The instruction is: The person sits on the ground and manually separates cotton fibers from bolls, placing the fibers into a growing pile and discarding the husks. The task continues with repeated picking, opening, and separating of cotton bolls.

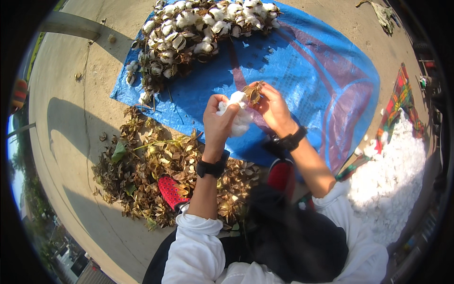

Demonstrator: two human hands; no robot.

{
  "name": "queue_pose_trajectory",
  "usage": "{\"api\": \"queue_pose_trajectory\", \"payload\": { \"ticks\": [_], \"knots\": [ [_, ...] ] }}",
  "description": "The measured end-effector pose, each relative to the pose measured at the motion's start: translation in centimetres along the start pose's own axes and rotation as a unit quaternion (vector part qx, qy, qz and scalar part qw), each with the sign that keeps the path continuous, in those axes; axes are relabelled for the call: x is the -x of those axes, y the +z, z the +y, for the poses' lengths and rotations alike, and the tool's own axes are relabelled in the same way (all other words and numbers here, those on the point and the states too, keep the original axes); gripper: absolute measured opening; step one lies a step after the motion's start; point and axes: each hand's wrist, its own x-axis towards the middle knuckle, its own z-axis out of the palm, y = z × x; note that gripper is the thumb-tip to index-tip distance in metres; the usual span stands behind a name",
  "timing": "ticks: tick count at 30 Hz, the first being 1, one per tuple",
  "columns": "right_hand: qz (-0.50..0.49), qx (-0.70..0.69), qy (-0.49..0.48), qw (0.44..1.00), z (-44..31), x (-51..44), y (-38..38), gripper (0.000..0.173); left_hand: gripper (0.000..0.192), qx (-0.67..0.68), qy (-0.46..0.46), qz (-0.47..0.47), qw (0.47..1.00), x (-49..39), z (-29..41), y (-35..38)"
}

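Note:
My left hand (220, 115) holds a tuft of white cotton fibre (241, 119), with the thumb pressed over it. Close beside it, my right hand (272, 106) grips a dry brown cotton boll husk (252, 93) between thumb and fingers. The husk's segments are spread, and no fibre shows inside them. Both hands are above a blue woven plastic sheet (198, 103) that bears printing. At the sheet's far side lies a heap of cotton bolls (198, 26), many with white fibre in brown husks.
Dry empty husks (152, 159) are piled at front left, around a red patterned shoe (170, 191). On the right, a large mound of loose white cotton (390, 181) rests on plaid cloth (402, 103). A metal post (71, 25) stands at far left on the concrete floor (67, 64).

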Motion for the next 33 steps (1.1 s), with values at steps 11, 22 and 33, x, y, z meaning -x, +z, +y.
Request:
{"api": "queue_pose_trajectory", "payload": {
  "ticks": [11,22,33],
  "knots": [
    [0.100,0.090,-0.062,0.989,-0.9,1.0,-3.4,0.022,0.028,0.169,-0.041,0.024,0.984,-0.7,4.1,-1.1],
    [-0.132,0.439,-0.033,0.888,11.0,8.0,3.0,0.019,0.034,-0.054,0.222,-0.341,0.912,10.5,4.8,23.1],
    [-0.230,0.523,-0.142,0.808,6.7,11.9,3.9,0.022,0.062,-0.648,0.196,-0.329,0.658,-1.9,1.3,-1.6]
  ]
}}
